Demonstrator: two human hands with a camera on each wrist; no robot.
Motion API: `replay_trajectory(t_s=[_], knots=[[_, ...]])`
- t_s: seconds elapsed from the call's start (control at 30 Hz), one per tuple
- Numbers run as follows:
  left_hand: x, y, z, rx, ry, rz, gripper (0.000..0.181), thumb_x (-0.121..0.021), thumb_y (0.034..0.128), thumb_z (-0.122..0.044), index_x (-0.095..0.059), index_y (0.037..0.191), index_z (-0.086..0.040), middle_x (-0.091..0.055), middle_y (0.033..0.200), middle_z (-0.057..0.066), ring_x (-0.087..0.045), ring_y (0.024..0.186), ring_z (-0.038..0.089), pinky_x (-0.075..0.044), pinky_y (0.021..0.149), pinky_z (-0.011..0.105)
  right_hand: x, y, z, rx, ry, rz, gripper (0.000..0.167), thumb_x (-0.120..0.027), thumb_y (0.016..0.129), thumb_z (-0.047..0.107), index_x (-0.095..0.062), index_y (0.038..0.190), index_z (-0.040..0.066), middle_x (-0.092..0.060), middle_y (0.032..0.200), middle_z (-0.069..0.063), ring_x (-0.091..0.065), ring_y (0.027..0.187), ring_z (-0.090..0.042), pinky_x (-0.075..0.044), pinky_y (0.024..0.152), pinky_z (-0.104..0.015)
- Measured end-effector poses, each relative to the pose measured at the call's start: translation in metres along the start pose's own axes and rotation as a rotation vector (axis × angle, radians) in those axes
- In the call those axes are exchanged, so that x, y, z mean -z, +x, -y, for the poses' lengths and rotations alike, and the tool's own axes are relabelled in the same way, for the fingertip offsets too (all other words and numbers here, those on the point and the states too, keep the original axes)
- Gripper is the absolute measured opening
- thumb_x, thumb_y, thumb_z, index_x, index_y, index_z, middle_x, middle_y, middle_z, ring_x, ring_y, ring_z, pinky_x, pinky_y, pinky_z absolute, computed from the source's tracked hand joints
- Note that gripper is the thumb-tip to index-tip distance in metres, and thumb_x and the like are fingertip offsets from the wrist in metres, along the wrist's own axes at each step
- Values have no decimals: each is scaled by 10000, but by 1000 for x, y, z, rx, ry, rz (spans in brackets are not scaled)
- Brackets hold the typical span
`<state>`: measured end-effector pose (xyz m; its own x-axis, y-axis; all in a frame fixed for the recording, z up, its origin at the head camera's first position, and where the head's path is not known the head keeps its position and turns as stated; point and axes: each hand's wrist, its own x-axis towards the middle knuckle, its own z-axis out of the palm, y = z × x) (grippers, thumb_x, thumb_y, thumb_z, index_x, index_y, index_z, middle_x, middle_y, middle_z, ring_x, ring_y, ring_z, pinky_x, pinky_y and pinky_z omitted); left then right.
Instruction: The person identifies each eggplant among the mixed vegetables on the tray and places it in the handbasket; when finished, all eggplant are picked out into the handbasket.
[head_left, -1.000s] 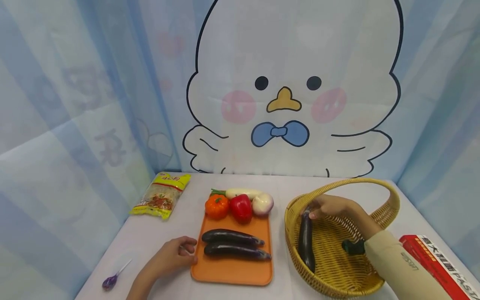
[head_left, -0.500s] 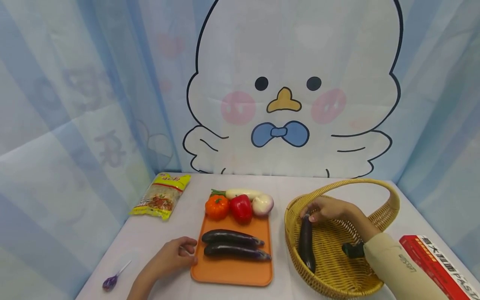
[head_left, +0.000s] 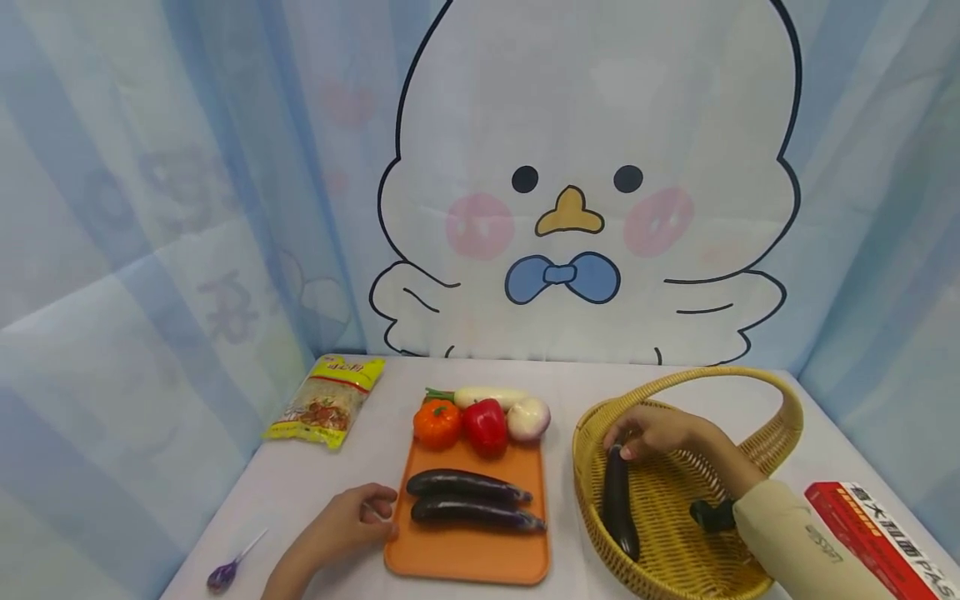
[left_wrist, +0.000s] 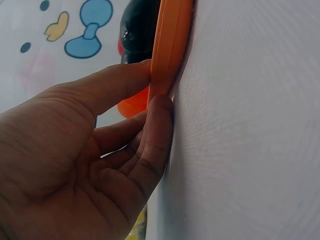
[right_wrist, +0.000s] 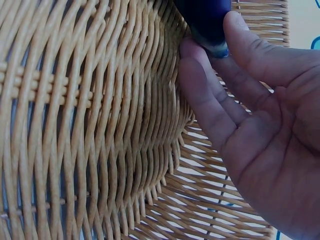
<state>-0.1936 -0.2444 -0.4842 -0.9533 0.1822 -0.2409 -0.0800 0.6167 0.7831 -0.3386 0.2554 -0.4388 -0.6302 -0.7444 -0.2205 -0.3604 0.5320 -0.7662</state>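
Note:
An orange tray (head_left: 465, 560) carries two dark eggplants (head_left: 477, 512) side by side, with an orange pepper (head_left: 437, 424), a red pepper (head_left: 485, 427), a purple-white round vegetable (head_left: 528, 419) and a long white one (head_left: 489, 396) at its far end. My left hand (head_left: 347, 526) pinches the tray's left edge; the left wrist view shows thumb and fingertips on the rim (left_wrist: 171, 45). Inside the wicker basket (head_left: 667, 542), my right hand (head_left: 662, 433) holds the top end of another eggplant (head_left: 619, 508), which lies along the basket's left side. The right wrist view shows that end (right_wrist: 207, 25) between thumb and fingers.
A dark green vegetable (head_left: 711, 516) lies in the basket, partly behind the right sleeve. A yellow noodle bag (head_left: 326, 402) is at the back left, a purple lollipop (head_left: 222, 576) at the front left. A red pasta box (head_left: 877, 533) lies right of the basket.
The whole head view has shifted slightly, with everything lower in it. Both hands keep their places at the tray's edge and on the basket's eggplant.

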Motion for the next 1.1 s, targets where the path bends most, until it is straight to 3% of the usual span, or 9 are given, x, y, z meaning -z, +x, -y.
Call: replay_trajectory(t_s=[0.23,0.77,0.97,1.1], knots=[[0,-1,0,-32,-10,9,503,-834,791,-263,-639,1190,-26,-614,910,10,-568,785,184,-485,698,350,0,-1,3,-25,-19,-19,276,-706,899,64,-676,1165,-3,-675,1068,-84,-618,908,-235,-520,726,-319],[0,1,3,-17,0,14,494,-830,797,-261,-639,1192,-34,-609,904,9,-568,782,184,-490,703,359,-7,-9,17,-17,-143,-117,293,-729,873,61,-680,1160,42,-671,1103,-90,-640,982,-257,-532,777,-349],[0,2,2,15,0,17,508,-833,794,-280,-637,1197,-42,-611,913,11,-567,791,185,-495,713,365,-8,-21,38,-20,-223,-141,339,-725,899,127,-648,1205,3,-645,1167,-126,-620,1066,-345,-521,849,-418],[2,2,0,12,-2,18,506,-832,797,-279,-636,1198,-41,-609,913,12,-563,789,186,-492,711,361,-12,-38,66,10,-266,-153,348,-702,929,173,-624,1245,48,-624,1198,-117,-627,1037,-315,-528,825,-371]])
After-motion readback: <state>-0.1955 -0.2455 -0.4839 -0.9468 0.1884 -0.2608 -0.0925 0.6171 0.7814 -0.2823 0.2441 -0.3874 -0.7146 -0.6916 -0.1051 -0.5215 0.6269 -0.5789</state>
